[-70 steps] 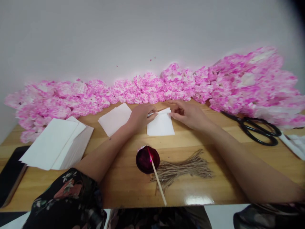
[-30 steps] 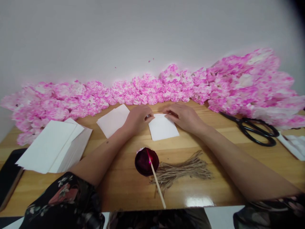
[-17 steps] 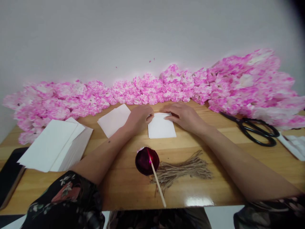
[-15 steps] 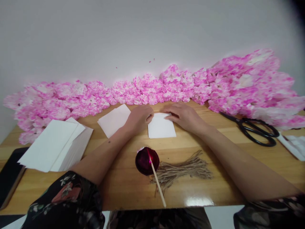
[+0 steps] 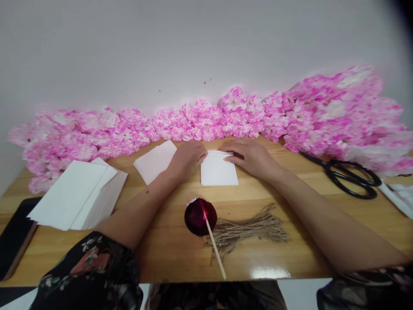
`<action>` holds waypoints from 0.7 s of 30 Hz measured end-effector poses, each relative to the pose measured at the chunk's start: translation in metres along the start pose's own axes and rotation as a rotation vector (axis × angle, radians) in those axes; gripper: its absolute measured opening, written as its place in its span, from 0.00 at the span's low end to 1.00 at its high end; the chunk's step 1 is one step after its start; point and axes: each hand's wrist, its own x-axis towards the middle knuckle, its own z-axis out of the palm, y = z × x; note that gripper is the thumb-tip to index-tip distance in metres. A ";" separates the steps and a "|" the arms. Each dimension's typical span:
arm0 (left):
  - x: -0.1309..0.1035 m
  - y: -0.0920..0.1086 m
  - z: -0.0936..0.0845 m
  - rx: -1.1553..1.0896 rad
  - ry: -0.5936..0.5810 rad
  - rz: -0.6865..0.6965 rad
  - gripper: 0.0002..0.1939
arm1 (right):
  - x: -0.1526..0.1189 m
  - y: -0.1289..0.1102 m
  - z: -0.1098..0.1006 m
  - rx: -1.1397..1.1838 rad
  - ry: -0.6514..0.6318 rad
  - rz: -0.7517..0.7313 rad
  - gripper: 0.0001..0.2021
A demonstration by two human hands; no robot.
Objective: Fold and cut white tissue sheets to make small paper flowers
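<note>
A white sheet of paper [image 5: 219, 173], possibly several layers, lies at the middle of the table with a narrow folded strip along its far edge. My left hand [image 5: 189, 157] has its fingers curled in at the far left corner of that sheet. At the far right corner my right hand [image 5: 251, 156] grips the edge, thumb on top and fingers just beyond the fold. Nearer to me stands a dark bowl of magenta liquid [image 5: 197, 218] with a thin wooden stick [image 5: 215, 249] resting in it. Beside the bowl lies a bundle of dry brown twigs [image 5: 254, 228].
Pink-and-white paper flowers [image 5: 200, 120] line the table's back edge along the wall. On the left are a tall stack of white paper [image 5: 74, 196], a few loose sheets [image 5: 155, 161] and a dark phone [image 5: 17, 234]. Black scissors [image 5: 353, 177] lie at the right, by white tissue [image 5: 400, 193].
Both hands stay at the far edge of the paper with hardly any movement. The whole view has shifted very slightly.
</note>
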 end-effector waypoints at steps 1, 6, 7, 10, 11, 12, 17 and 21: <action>0.000 0.000 0.000 -0.002 0.006 0.003 0.12 | 0.000 0.000 0.000 -0.004 -0.002 0.002 0.12; 0.000 -0.001 0.001 -0.018 0.014 -0.007 0.10 | 0.001 -0.002 -0.001 -0.019 -0.004 0.023 0.11; 0.000 -0.001 0.001 -0.022 0.011 -0.012 0.10 | 0.001 -0.002 -0.001 -0.021 -0.005 0.031 0.11; 0.000 -0.001 0.000 -0.028 0.001 -0.027 0.10 | 0.001 -0.002 0.000 -0.017 -0.003 0.039 0.12; 0.000 -0.001 0.000 -0.029 -0.004 -0.032 0.10 | 0.001 -0.001 0.001 -0.013 -0.003 0.037 0.13; 0.000 -0.001 -0.001 -0.030 -0.009 -0.036 0.10 | 0.001 0.000 0.001 -0.010 -0.004 0.037 0.13; 0.001 0.000 -0.001 -0.034 -0.022 -0.047 0.10 | 0.001 0.004 0.003 -0.023 -0.002 0.038 0.12; 0.000 0.000 0.000 -0.032 -0.012 -0.083 0.10 | 0.000 0.004 0.002 -0.058 -0.004 0.006 0.12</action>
